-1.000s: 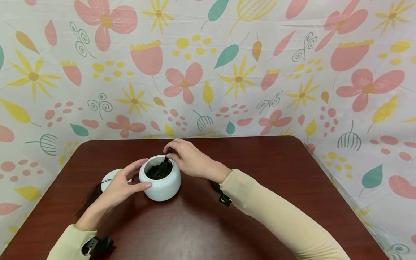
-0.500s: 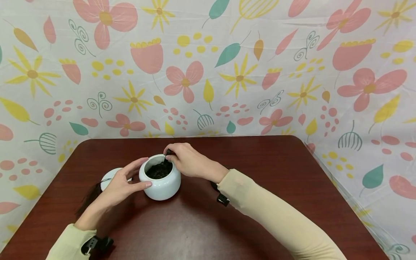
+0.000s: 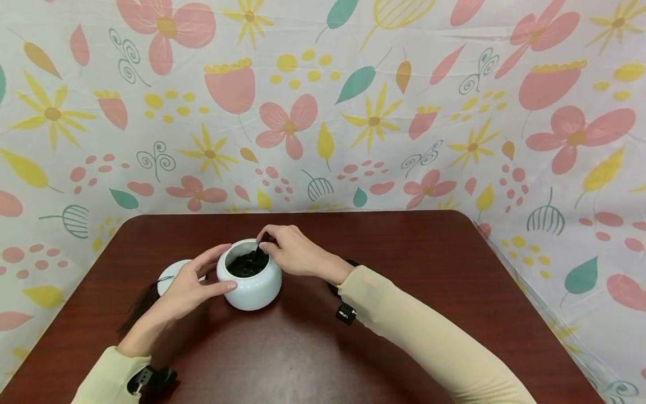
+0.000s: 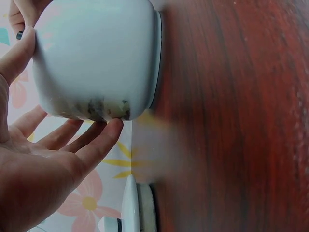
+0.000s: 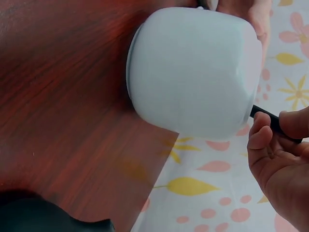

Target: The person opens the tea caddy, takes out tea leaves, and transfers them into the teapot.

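A round white ceramic jar [image 3: 254,292] stands on the brown table, with dark leafy bits [image 3: 244,265] inside. My left hand [image 3: 189,289] holds it from the left, thumb on the near side and fingers on the far side. In the left wrist view those fingertips [image 4: 113,128] press against a dark painted pattern on its wall. My right hand [image 3: 292,249] pinches a thin black handle [image 5: 265,118] between thumb and fingers at the rim. The handle's lower end is hidden inside the jar.
Left of the jar lies a white lid [image 4: 130,208] with a knob, partly behind my left hand. A dark tassel [image 3: 143,306] hangs beside it. A black rounded object [image 5: 43,217] sits near my right wrist. A floral cloth [image 3: 373,185] hangs behind the table.
My right hand has shifted slightly down and toward me with the black handle, which tilts a little more. The left hand and the jar have stayed in place.
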`<state>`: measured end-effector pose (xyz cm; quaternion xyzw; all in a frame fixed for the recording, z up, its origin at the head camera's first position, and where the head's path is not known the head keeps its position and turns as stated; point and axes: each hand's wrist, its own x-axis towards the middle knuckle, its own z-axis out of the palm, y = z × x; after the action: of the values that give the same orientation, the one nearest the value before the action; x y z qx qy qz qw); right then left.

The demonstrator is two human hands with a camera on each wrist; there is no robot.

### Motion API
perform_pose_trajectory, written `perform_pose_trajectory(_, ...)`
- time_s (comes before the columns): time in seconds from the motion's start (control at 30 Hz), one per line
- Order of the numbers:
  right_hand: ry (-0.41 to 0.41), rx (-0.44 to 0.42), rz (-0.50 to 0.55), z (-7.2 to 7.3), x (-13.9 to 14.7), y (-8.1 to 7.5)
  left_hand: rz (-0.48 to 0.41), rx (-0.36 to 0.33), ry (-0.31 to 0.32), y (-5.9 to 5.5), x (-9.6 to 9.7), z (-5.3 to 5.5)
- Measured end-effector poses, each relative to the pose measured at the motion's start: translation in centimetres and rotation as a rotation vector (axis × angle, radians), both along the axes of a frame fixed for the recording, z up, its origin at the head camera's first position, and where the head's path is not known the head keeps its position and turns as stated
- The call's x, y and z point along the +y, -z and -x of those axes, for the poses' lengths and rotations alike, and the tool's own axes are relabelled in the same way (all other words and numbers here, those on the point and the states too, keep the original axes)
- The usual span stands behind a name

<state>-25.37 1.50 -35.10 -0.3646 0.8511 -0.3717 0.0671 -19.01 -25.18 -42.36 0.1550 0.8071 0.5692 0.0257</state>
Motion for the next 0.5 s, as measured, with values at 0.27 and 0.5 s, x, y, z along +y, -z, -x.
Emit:
perform_pose_trajectory(0.27,0.023,-0.027,0.007,-0.41,0.09,-0.02,0.021,-0.005,-0.007,-0.11,-0.10,-0.16)
perform_pose_trajectory(0.5,0.034,-0.029,0.028,-0.68,-0.05,0.14,0.013,-0.004,-0.002,0.00,-0.01,-0.11)
